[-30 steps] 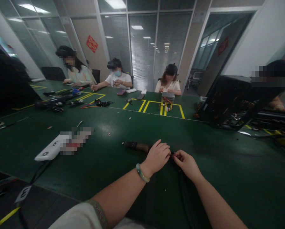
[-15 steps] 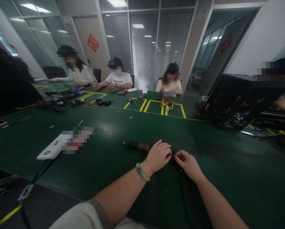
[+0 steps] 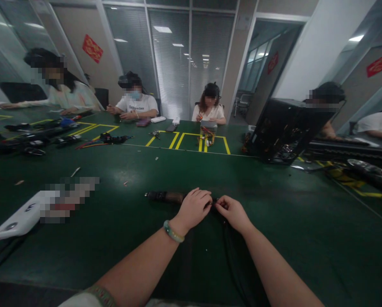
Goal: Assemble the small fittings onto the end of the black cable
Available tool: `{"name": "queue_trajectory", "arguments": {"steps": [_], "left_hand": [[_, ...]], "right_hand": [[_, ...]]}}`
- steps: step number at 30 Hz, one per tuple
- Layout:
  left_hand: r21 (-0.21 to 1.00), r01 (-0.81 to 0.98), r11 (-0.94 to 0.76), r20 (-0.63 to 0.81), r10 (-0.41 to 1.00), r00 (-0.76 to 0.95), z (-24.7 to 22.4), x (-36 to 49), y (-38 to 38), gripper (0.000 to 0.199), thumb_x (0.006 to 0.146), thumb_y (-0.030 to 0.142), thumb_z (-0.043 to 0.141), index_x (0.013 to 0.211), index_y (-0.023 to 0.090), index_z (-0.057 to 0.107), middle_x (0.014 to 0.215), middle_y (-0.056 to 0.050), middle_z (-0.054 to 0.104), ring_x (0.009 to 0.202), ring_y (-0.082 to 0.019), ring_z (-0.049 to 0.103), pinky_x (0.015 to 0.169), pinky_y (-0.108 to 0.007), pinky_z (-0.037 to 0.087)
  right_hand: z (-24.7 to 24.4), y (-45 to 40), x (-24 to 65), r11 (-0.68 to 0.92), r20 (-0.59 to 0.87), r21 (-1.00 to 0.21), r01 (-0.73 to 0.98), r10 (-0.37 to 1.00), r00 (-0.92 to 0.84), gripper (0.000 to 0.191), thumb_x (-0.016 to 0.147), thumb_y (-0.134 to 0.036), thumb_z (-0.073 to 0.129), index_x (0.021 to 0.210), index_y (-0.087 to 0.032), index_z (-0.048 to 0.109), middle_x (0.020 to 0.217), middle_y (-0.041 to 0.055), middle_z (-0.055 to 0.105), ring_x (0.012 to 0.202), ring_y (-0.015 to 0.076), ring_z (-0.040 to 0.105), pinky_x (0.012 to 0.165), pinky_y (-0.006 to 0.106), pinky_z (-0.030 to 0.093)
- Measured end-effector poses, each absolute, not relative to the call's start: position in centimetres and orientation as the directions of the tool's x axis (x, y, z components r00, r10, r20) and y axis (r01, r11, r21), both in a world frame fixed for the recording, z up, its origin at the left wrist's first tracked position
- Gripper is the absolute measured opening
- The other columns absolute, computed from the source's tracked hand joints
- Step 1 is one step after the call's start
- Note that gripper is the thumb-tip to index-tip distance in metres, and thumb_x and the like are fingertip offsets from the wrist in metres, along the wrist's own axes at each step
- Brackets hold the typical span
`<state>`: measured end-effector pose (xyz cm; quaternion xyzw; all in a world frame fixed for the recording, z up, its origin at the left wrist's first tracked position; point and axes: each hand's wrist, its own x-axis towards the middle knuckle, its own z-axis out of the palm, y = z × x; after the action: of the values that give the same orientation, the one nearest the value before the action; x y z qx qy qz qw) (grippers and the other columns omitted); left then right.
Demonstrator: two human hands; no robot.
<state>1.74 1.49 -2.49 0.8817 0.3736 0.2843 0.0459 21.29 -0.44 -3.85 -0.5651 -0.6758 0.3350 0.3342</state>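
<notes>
View turned rightward, left hand curled over black cable, right hand pinching it

The view swung right — another white-shirted person and red poster have appeared.

Wears a bangle and a pale sleeve.
Carries the bangle just behind the left hand: thick, rounded, glossy, mottled green over much of the curve, turning pale yellowish on the side toward the right forearm. Shows the whitish sleeve only in part, cut off by the lower edge, finished with a dull grey-green band in a small pattern, too blurred to read. Shows pale cloth too, low between the bare arms.
</notes>
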Motion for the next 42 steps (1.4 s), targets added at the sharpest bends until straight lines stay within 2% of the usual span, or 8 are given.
{"name": "queue_trajectory", "arguments": {"steps": [8,18,25,33,42], "left_hand": [[0.289,0.644,-0.709,0.456,0.693,0.559,-2.37,1.71,1.36,0.014,0.086,0.016,0.057,0.099,0.022,0.056,0.117,-0.002,0.060,0.109,-0.020,0.055,0.103,-0.041,0.036],[0.292,0.631,-0.718,0.432,0.688,0.583,-2.13,1.71,1.48,0.011,0.086,0.014,0.057,0.093,0.022,0.058,0.115,-0.001,0.061,0.108,-0.019,0.056,0.096,-0.037,0.041],[0.309,0.634,-0.709,0.446,0.697,0.562,-2.36,1.71,1.57,0.017,0.084,0.016,0.060,0.100,0.022,0.057,0.117,-0.003,0.060,0.110,-0.020,0.055,0.097,-0.038,0.039],[0.313,0.636,-0.706,0.439,0.701,0.562,-2.25,1.60,1.41,0.016,0.084,0.019,0.062,0.099,0.022,0.056,0.120,-0.003,0.059,0.112,-0.020,0.054,0.097,-0.039,0.040],[0.329,0.624,-0.709,0.452,0.698,0.555,-2.70,1.47,1.50,0.013,0.086,0.016,0.058,0.098,0.022,0.058,0.122,-0.004,0.058,0.114,-0.021,0.054,0.100,-0.041,0.040]], "right_hand": [[-3.49,-0.57,21.32,0.135,0.070,-0.823,0.551,0.988,-0.138,0.014,0.084,-0.033,0.060,0.085,-0.019,0.063,0.074,-0.0012,0.065,0.065,0.0144,0.059,0.056,0.023,0.042],[-3.80,-0.48,21.47,0.119,0.050,-0.819,0.561,0.989,-0.136,0.013,0.083,-0.032,0.061,0.087,-0.020,0.064,0.075,-0.0013,0.065,0.063,0.0138,0.057,0.055,0.023,0.042],[-3.58,-0.48,21.39,0.126,0.057,-0.826,0.549,0.988,-0.140,0.013,0.082,-0.031,0.062,0.087,-0.019,0.065,0.074,-0.0017,0.065,0.061,0.0127,0.055,0.054,0.022,0.040],[-3.66,-0.56,21.54,0.133,0.061,-0.820,0.557,0.987,-0.147,0.014,0.084,-0.033,0.062,0.088,-0.021,0.066,0.082,-0.0008,0.067,0.068,0.0148,0.059,0.060,0.025,0.043],[-3.92,-0.43,21.66,0.118,0.049,-0.817,0.564,0.989,-0.136,0.012,0.084,-0.032,0.060,0.086,-0.020,0.063,0.076,-0.0015,0.065,0.062,0.0142,0.056,0.055,0.024,0.042]]}}
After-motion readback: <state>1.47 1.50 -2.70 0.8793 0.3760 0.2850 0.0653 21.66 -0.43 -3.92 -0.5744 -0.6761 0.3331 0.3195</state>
